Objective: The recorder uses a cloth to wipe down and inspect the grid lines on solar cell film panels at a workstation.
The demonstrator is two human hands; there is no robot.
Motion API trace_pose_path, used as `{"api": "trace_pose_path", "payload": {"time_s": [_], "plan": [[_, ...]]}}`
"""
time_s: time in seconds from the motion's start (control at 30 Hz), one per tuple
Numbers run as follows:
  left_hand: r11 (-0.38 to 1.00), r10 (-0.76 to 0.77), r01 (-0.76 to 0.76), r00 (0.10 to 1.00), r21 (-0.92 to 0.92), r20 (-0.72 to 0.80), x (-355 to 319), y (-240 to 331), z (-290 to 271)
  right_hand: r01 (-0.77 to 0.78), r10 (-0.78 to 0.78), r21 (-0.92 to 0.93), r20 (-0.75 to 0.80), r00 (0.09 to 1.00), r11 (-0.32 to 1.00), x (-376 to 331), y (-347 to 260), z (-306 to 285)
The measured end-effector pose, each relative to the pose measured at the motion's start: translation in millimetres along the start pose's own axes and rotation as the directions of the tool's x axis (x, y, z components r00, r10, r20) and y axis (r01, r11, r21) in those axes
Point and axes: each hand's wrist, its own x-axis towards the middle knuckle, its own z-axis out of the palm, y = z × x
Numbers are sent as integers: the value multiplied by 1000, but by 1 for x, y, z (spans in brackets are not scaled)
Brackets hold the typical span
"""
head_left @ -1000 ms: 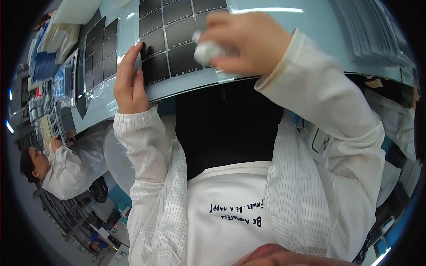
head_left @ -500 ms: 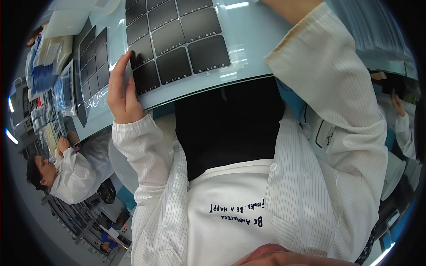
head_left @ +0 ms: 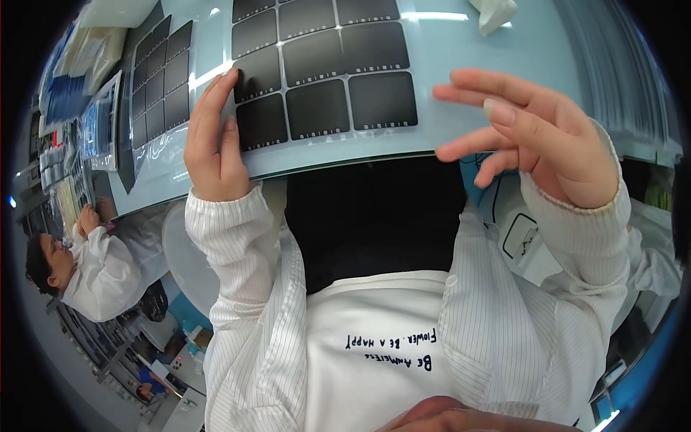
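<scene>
From my remote seat, I see the dark sheet (head_left: 317,108) lying on the table (head_left: 437,45), between the hands and reaching away to the far side. The left hand (head_left: 216,147) is nearer: its fingers are extended, unclenched, resting on the sheet's left edge. The right hand (head_left: 558,140) hangs to the right, apart from the sheet, fingers spread and grasping nothing. The sheet's near edge runs left to right beside the table's rim; its far end is cut off, so I can't tell its long axis. A white cloth (head_left: 495,13) lies far right, apart from both hands.
</scene>
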Motion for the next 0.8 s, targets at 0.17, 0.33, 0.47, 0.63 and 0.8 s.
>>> {"api": "trace_pose_path", "payload": {"time_s": [0.17,0.33,0.47,0.63,0.8], "plan": [[1000,13,-13,1000,4,-4,0,-2,-2,-102,107,112,-45,993,988,14,-5,17],[1000,11,-11,1000,26,-14,2,2,-3,-54,50,-55,-74,996,997,36,6,25],[1000,4,-6,999,-30,-36,2,3,-3,-91,91,17,-44,995,996,45,8,25],[999,14,-15,999,-32,-34,4,2,-7,-129,131,41,-42,991,991,42,2,25],[999,39,-40,998,-21,-44,2,0,-6,-141,142,19,-57,988,990,39,-5,26]]}}
